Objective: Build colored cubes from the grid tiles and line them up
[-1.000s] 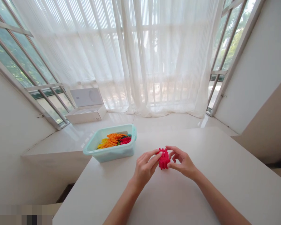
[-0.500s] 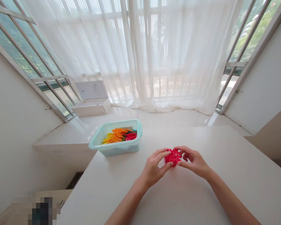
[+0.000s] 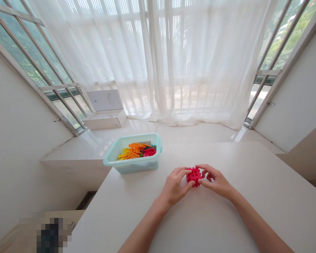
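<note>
A red block cluster (image 3: pixel 194 175) sits mid-worktop (image 3: pixel 200 225), held just above the surface. The left hand (image 3: pixel 175 184) pinches its 9 o'clock side between thumb and fingers, and the right hand (image 3: pixel 217 181) pinches the 3 o'clock side. It looks like light, stiff plastic (snap-fit pieces, probably prone to popping apart), best gripped on opposite faces. A pale green bin (image 3: pixel 137 167) of loose pieces stands at 10 o'clock.
</note>
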A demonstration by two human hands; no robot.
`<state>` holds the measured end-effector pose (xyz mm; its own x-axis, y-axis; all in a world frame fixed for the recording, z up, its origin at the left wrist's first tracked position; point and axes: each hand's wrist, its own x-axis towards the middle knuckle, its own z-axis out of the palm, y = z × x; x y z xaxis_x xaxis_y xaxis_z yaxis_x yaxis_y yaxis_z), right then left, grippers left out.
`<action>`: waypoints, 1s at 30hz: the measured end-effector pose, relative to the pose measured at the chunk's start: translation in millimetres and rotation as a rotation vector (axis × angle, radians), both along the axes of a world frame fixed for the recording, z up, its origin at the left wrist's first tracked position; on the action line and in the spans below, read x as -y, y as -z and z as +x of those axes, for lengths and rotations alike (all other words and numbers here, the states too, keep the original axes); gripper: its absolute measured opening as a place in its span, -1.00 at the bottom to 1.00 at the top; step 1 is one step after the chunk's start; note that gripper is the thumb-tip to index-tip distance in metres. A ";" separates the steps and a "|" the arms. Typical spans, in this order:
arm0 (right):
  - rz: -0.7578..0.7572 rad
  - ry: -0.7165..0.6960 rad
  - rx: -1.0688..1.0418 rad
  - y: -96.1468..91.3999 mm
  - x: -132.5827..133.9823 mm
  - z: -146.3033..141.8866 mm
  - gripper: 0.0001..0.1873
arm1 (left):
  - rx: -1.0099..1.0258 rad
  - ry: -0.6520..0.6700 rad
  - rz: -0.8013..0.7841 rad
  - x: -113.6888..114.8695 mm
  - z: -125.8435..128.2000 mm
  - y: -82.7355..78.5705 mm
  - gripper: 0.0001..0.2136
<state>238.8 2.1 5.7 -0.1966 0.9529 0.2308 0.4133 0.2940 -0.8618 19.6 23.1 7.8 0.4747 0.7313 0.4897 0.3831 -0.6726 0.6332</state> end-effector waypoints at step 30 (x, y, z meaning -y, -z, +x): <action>-0.055 -0.043 0.054 -0.9 2.2 -0.4 -0.56 | 0.026 0.136 -0.119 -6.1 -4.1 6.8 -0.71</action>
<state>238.4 -0.1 6.6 -0.2480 0.9544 0.1663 0.4481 0.2652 -0.8538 15.5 29.1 1.0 0.5615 0.7150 0.4165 0.2766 -0.6365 0.7199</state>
